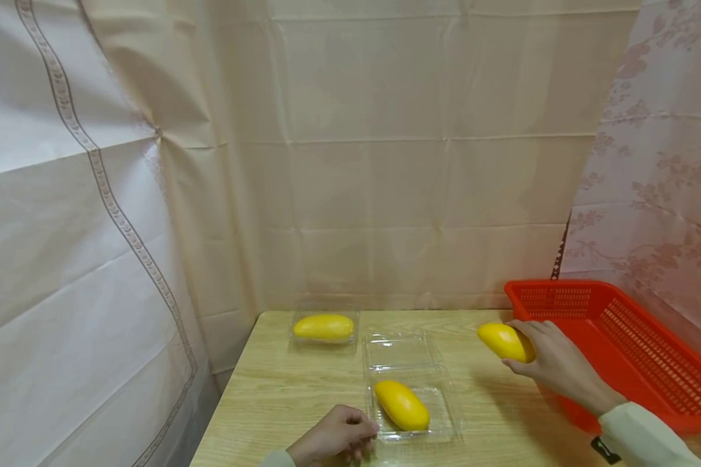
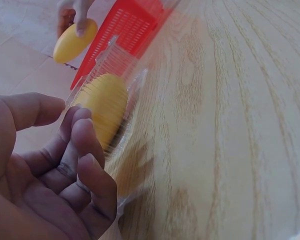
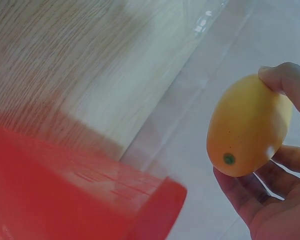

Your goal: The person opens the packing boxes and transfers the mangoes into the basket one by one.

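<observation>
My right hand (image 1: 552, 357) holds a yellow mango (image 1: 505, 342) above the table, by the red basket's near-left side. In the right wrist view, the thumb and fingers wrap round this mango (image 3: 247, 127), and its green stem spot faces the camera. A second mango (image 1: 402, 405) lies in the base of an opened clear plastic box (image 1: 444, 415), whose lid is folded back away from me. At that box's left front corner is my left hand (image 1: 335, 433). Thumb and forefinger pinch the box's rim in the left wrist view, the other fingers (image 2: 97, 182) loosely curled.
A clear box (image 1: 324, 306) with another mango (image 1: 324, 327) inside stands at the back left of the wooden table (image 1: 269, 395). The red slotted basket (image 1: 596, 337) occupies the right side. Cloth curtains (image 1: 432, 181) hang behind and on both sides.
</observation>
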Demonstrator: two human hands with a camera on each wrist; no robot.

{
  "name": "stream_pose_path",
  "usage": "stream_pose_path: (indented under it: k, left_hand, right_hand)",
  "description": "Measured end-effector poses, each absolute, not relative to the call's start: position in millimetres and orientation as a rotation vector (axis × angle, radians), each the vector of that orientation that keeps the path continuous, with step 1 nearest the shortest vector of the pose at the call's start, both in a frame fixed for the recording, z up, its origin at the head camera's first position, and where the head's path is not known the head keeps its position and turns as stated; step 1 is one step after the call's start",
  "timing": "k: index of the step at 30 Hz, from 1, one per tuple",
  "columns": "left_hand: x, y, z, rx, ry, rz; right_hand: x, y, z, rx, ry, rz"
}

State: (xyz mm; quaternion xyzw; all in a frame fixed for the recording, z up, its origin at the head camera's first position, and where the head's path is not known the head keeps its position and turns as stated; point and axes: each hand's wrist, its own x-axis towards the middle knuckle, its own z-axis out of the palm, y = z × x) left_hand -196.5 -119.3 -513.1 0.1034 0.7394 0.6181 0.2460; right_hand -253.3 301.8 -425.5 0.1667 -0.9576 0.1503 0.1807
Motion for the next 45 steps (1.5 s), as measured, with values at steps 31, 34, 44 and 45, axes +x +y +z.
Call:
stream_pose_path:
  k: [31,34,44,45]
  left_hand:
    - [-199.1,-121.5,-513.3,0.277,2.007,1.677]
    - [-198.4,-121.4,-512.9,0.273,2.006,1.671]
    - [-197.6,-120.6,-511.9,0.283,1.998,1.683]
    - [-197.7,-120.6,-512.0,0.283,1.995,1.684]
  right_hand:
    - [-248.3,324.5,-423.0,0.416,-2.701,0.423]
    - [-247.9,326.9,-422.4,0.410,-2.717,0.433]
    - [-248.3,337.7,-420.3,0.390,-2.719,0.467]
    - [-248.1,338.9,-420.2,0.390,-2.718,0.472]
